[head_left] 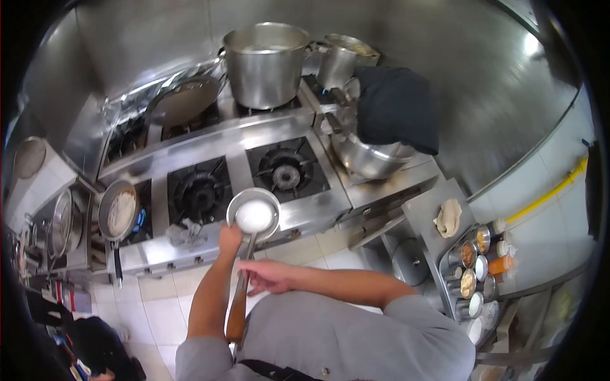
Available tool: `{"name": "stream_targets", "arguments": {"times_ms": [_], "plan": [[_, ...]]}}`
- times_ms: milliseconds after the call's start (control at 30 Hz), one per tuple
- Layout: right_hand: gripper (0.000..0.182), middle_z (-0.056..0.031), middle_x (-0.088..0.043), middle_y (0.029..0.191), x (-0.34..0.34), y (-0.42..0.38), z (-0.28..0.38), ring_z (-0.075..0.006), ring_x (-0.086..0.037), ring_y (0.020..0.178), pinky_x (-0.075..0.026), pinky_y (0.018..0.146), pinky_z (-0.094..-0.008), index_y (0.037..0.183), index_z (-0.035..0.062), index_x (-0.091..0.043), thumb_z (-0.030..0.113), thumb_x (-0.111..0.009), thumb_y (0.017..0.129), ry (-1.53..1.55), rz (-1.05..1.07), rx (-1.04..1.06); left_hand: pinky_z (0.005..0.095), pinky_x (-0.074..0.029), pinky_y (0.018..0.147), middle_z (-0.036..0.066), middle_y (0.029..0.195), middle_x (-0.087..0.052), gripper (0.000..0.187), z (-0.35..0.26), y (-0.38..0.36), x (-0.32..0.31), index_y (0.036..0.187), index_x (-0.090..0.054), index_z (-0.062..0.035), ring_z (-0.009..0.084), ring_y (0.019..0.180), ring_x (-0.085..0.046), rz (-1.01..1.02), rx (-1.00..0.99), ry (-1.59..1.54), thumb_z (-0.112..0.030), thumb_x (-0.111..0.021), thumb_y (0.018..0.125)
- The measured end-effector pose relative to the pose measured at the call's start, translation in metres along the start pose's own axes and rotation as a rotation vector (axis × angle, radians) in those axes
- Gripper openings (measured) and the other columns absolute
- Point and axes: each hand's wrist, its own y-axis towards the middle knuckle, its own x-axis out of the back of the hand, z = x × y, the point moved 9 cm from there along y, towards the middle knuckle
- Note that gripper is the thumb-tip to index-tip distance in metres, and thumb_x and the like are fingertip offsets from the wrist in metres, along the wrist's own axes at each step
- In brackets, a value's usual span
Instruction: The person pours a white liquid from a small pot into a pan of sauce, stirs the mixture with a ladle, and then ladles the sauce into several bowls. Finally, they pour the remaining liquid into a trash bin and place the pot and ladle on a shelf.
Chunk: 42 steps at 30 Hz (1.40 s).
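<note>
A metal saucepan (274,202) with a long, wood-ended handle (237,311) is held in front of my body, over the front edge of the stove. Something white (255,216) lies in its bowl. My left hand (230,239) is closed at the near left side of the bowl, its fingers partly hidden. Across the handle, below the bowl, comes my right hand (268,275), thumb and fingers loosely bent at the shaft. A crumpled grey cloth (187,233) lies on the stove's front ledge, left of the saucepan.
A frying pan (121,209) with pale food sits over a blue flame at left. Behind stand a large stockpot (267,66), a tilted dark pan (184,101) and a big bowl (368,155) beside black cloth (397,108). Ingredient tubs (468,284) line the right counter. A dark-clothed person (98,346) is lower left.
</note>
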Motion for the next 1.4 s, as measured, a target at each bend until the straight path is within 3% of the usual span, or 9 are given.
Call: {"name": "stream_targets", "arguments": {"times_ms": [133, 267, 367, 667, 733, 767, 967, 1267, 1400], "plan": [[0.020, 0.0034, -0.052, 0.070, 0.004, 0.010, 0.000, -0.0127, -0.054, 0.062, -0.055, 0.085, -0.0483, 0.090, 0.0112, -0.059, 0.030, -0.065, 0.094, 0.073, -0.121, 0.162, 0.0543, -0.046, 0.096, 0.032, 0.117, -0.063, 0.043, 0.013, 0.007, -0.015, 0.123, -0.055, 0.0004, 0.0492, 0.112, -0.059, 0.053, 0.051, 0.038, -0.030, -0.049, 0.092], [0.017, -0.0004, -0.055, 0.073, 0.017, -0.025, 0.014, -0.0155, -0.054, 0.061, -0.056, 0.074, -0.0383, 0.090, 0.0104, -0.058, 0.023, -0.069, 0.090, 0.137, -0.252, 0.157, 0.0537, -0.047, 0.095, 0.029, 0.120, -0.063, 0.044, -0.019, -0.016, 0.009, 0.125, -0.054, -0.0019, 0.0462, 0.111, -0.061, 0.026, 0.094, 0.030, -0.032, -0.050, 0.093], [0.015, -0.0026, -0.055, 0.070, 0.028, -0.076, 0.039, -0.0164, -0.056, 0.065, -0.053, 0.062, -0.0362, 0.086, 0.0090, -0.059, 0.019, -0.071, 0.087, -0.105, -0.408, 0.103, 0.0526, -0.050, 0.091, 0.027, 0.120, -0.062, 0.041, -0.014, -0.003, -0.016, 0.120, -0.058, 0.0010, 0.0438, 0.103, -0.065, 0.126, -0.061, 0.277, -0.028, -0.048, 0.094], [0.017, -0.0027, -0.054, 0.067, 0.083, -0.132, 0.066, -0.0159, -0.055, 0.058, -0.048, 0.050, -0.0349, 0.081, 0.0077, -0.058, 0.019, -0.070, 0.086, -0.588, -0.703, -0.074, 0.0526, -0.051, 0.091, 0.024, 0.120, -0.061, 0.042, -0.028, -0.026, 0.018, 0.121, -0.055, 0.0007, 0.0441, 0.103, -0.064, -0.045, 0.120, -0.054, -0.028, -0.046, 0.092], [0.013, -0.0055, -0.054, 0.067, 0.069, -0.137, 0.082, -0.0181, -0.056, 0.062, -0.051, 0.057, -0.0382, 0.086, 0.0049, -0.057, 0.015, -0.065, 0.083, -1.112, -0.662, -0.069, 0.0528, -0.051, 0.091, 0.024, 0.120, -0.061, 0.043, -0.029, -0.027, 0.018, 0.121, -0.054, 0.0011, 0.0444, 0.103, -0.064, -0.040, 0.124, -0.071, -0.028, -0.045, 0.091], [0.017, -0.0153, -0.060, 0.071, 0.076, -0.132, 0.088, -0.0302, -0.063, 0.067, -0.053, 0.065, -0.0432, 0.090, 0.0005, -0.057, 0.013, -0.061, 0.079, -1.354, -0.660, 0.040, 0.0528, -0.051, 0.090, 0.023, 0.120, -0.061, 0.043, -0.028, -0.026, 0.016, 0.122, -0.054, 0.0011, 0.0444, 0.102, -0.064, -0.031, 0.122, -0.062, -0.027, -0.045, 0.091], [0.025, -0.0313, -0.065, 0.091, 0.074, -0.139, 0.092, -0.0499, -0.063, 0.086, -0.051, 0.075, -0.0538, 0.100, -0.0016, -0.055, 0.013, -0.062, 0.080, -1.736, -0.911, 0.123, 0.0525, -0.051, 0.089, 0.023, 0.119, -0.061, 0.042, -0.027, -0.024, 0.013, 0.121, -0.054, 0.0012, 0.0436, 0.100, -0.065, -0.039, 0.086, -0.036, -0.027, -0.047, 0.091], [0.071, -0.0281, -0.066, 0.096, 0.068, -0.135, 0.097, -0.0466, -0.066, 0.083, -0.052, 0.075, -0.0552, 0.151, 0.0092, -0.031, 0.007, -0.056, 0.084, -2.163, -0.921, 0.063, 0.0520, -0.052, 0.087, 0.022, 0.118, -0.061, 0.040, -0.028, -0.026, 0.016, 0.119, -0.055, 0.0014, 0.0426, 0.099, -0.065, -0.059, 0.088, -0.067, -0.026, -0.048, 0.091], [0.074, -0.0274, -0.066, 0.100, 0.053, -0.133, 0.096, -0.0444, -0.067, 0.084, -0.053, 0.076, -0.0541, 0.153, 0.0105, -0.027, 0.003, -0.053, 0.084, -2.299, -0.836, -0.033, 0.0522, -0.051, 0.088, 0.021, 0.118, -0.062, 0.039, -0.033, -0.031, 0.022, 0.121, -0.055, -0.0005, 0.0417, 0.100, -0.065, -0.047, 0.106, -0.081, -0.025, -0.048, 0.091]]}}
